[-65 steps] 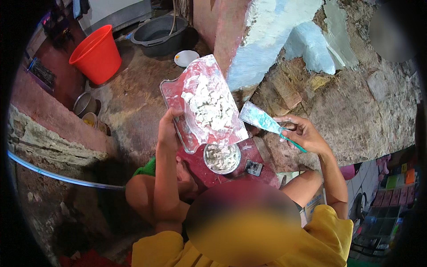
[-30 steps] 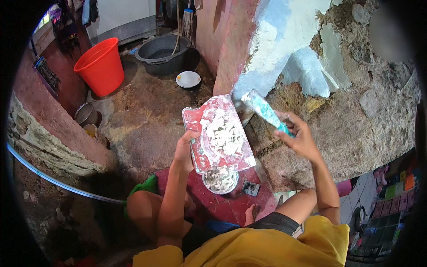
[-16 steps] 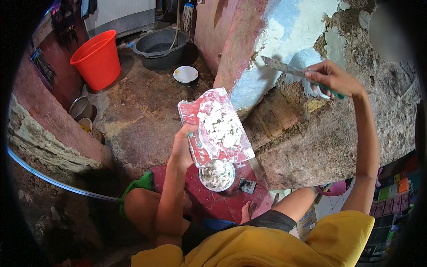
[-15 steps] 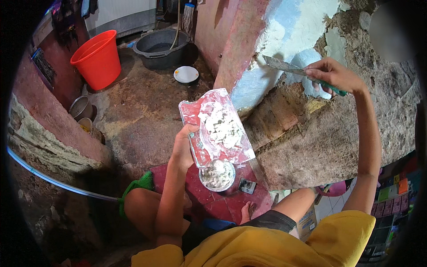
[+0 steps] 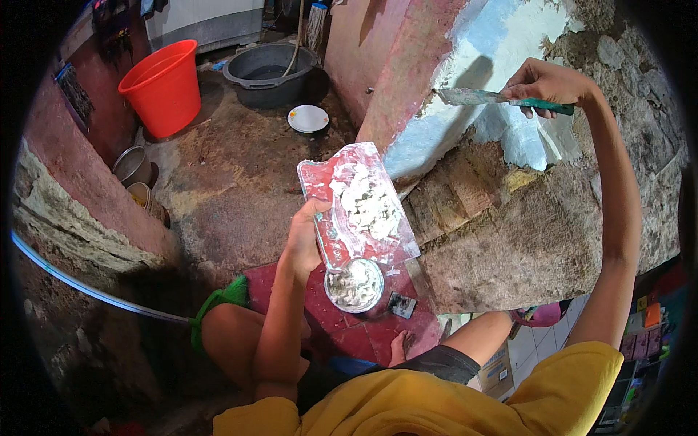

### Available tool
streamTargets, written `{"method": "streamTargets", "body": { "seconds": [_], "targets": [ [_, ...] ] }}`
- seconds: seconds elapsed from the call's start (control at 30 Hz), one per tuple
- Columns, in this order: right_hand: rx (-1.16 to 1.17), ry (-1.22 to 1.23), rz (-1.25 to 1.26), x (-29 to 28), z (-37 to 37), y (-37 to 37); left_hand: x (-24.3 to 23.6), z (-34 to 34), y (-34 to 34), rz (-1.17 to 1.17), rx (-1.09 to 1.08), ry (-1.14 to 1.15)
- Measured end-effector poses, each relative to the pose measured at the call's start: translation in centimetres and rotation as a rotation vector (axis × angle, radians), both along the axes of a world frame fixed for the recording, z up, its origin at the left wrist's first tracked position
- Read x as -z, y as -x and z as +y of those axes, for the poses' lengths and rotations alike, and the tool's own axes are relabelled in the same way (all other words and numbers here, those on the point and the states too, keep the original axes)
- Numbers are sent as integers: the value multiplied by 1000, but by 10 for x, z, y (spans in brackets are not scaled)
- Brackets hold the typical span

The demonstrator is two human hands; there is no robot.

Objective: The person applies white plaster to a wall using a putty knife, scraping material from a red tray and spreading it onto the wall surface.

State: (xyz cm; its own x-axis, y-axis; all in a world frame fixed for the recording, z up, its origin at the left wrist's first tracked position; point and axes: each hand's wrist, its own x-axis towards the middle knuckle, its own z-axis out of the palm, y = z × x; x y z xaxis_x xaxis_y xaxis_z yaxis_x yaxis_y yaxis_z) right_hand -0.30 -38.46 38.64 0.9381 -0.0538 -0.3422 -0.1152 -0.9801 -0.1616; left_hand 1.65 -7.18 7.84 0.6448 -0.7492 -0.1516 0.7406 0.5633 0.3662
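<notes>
Floor (image 5: 225, 189): seen from the head view, stained brown on the left and far side, with red tiles (image 5: 352, 339) near the middle.
Wall (image 5: 523, 247): rough and brown on the right; farther off, a white and pale blue patch (image 5: 440, 142) spreads beside pink paint.
Board (image 5: 314, 174): red, in the middle, tilted, its near edge over the far rim of the tub; I cannot tell whether they touch.
Paste (image 5: 368, 206): a lumpy white heap smeared across the board.
Left hand (image 5: 302, 240): closed on the board's left edge, thumb on the upper face, other fingers mostly hidden.
Right hand (image 5: 544, 86): raised far right, fingers wrapped round the scraper where blade meets handle, no gap in the grip.
Scraper (image 5: 474, 97): in front of the patch, blade pointing left, green handle right; contact with the wall cannot be told.
Tub (image 5: 355, 311): round, on the tiles, with more white paste inside.
Square (image 5: 402, 305): dark and flat, just right of the tub.
Far left: an orange-red bucket (image 5: 163, 98), then a dark basin (image 5: 269, 94), a white plate (image 5: 311, 118) nearer.
</notes>
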Motion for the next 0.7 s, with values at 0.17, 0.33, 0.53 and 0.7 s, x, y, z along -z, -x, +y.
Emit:
{"method": "streamTargets", "body": {
  "seconds": [0.17, 0.33, 0.53, 0.7],
  "targets": [
    [-10, 32, 7, -13, -3, -11, 3, 0, -2, -7, 10, -3],
    [-36, 51, 36, -36, 0, -16, -4, -1, 2, -44, 4, -22],
    [-51, 33, 101, -35, 11, -7, 8, 0, -2, 8, 56, 52],
    [-13, 37, 81, -18, 21, -13, 8, -2, -2, -46, 16, 9]
  ]
}}
